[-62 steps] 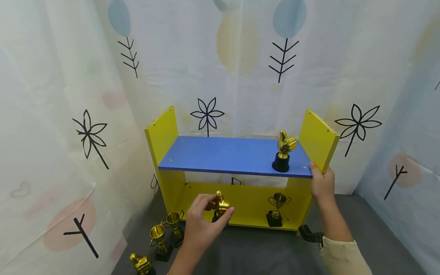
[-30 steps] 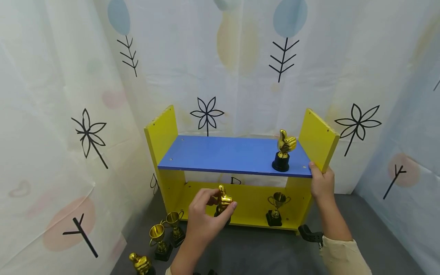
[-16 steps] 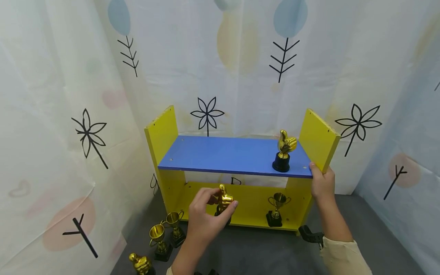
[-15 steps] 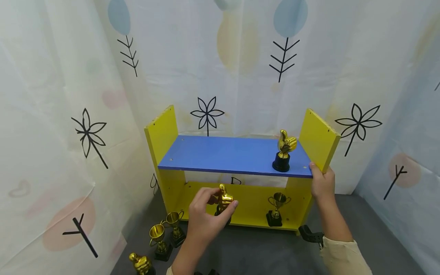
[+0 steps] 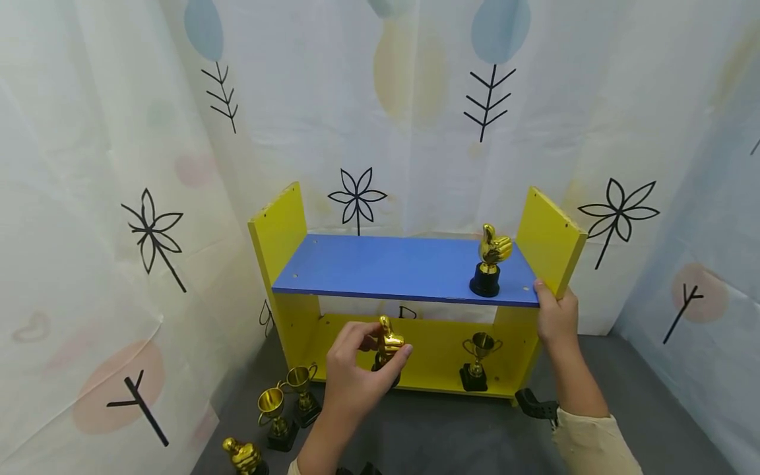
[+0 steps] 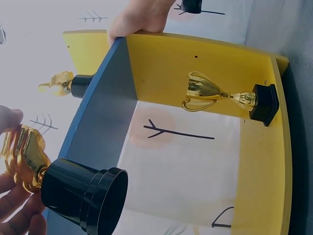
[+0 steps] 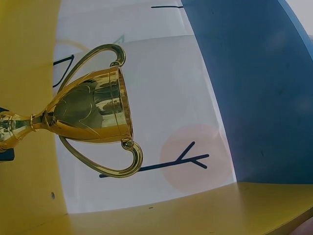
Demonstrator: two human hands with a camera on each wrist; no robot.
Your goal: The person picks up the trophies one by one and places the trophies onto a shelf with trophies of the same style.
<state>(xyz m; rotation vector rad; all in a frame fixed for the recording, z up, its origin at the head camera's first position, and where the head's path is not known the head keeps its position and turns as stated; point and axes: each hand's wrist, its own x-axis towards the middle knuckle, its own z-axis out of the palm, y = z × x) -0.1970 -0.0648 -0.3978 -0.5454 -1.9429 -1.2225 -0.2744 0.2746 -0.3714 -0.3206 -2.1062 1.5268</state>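
Observation:
My left hand (image 5: 359,373) pinches a gold thumbs-up trophy (image 5: 388,340) by its gold part, in front of the shelf's lower level. In the left wrist view its round black base (image 6: 83,193) hangs free of any surface. My right hand (image 5: 557,320) grips the right end of the blue shelf board (image 5: 386,264) where it meets the yellow side panel (image 5: 549,237). Another thumbs-up trophy (image 5: 489,257) stands upright on the blue board, near its right end. Below it, a gold cup trophy (image 5: 476,359) with two handles stands on the yellow lower board; the right wrist view shows this cup (image 7: 93,107) closely.
On the dark floor (image 5: 439,435) left of the shelf stand two cup trophies, a front one (image 5: 273,412) and a rear one (image 5: 301,386). Another thumbs-up trophy (image 5: 243,455) is nearer, cut off by the frame. A patterned white curtain (image 5: 415,145) hangs behind.
Over two seconds my left hand has risen slightly and shifted a little right with the thumbs-up trophy, which now looks more upright. The right hand keeps its place on the shelf.

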